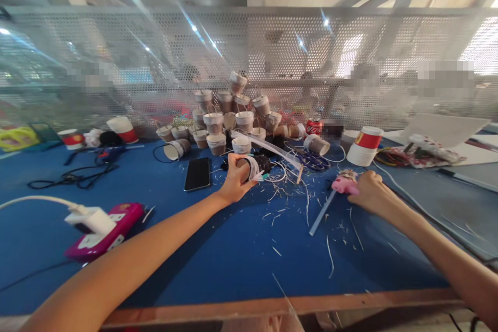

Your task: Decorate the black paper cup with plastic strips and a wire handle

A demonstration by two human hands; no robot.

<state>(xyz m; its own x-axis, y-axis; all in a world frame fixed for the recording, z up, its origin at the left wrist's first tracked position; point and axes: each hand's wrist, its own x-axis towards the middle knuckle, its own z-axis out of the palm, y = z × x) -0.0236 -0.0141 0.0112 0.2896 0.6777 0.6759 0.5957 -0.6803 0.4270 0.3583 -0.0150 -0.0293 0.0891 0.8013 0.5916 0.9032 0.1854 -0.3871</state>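
My left hand (234, 180) grips a small brown bucket (243, 169) that lies on its side, its white-trimmed rim pointing right, over the blue tabletop. Black and white cord-like material shows around its far end. On the right, my right hand (371, 192) is closed at a pink hot glue gun (345, 184), from which a translucent glue stick (322, 212) juts toward the front. My fingers hide part of the gun. Between the hands, a long clear strip (272, 149) slants across the table, and white thread scraps lie scattered.
Behind my left hand rises a stack of small buckets (213, 123). A black phone (197, 174) and a magenta power strip (107, 232) lie left. Blue-handled scissors (313, 161) and a red-and-white paper cup (364, 146) stand or lie right. A perforated screen (155, 52) closes the back.
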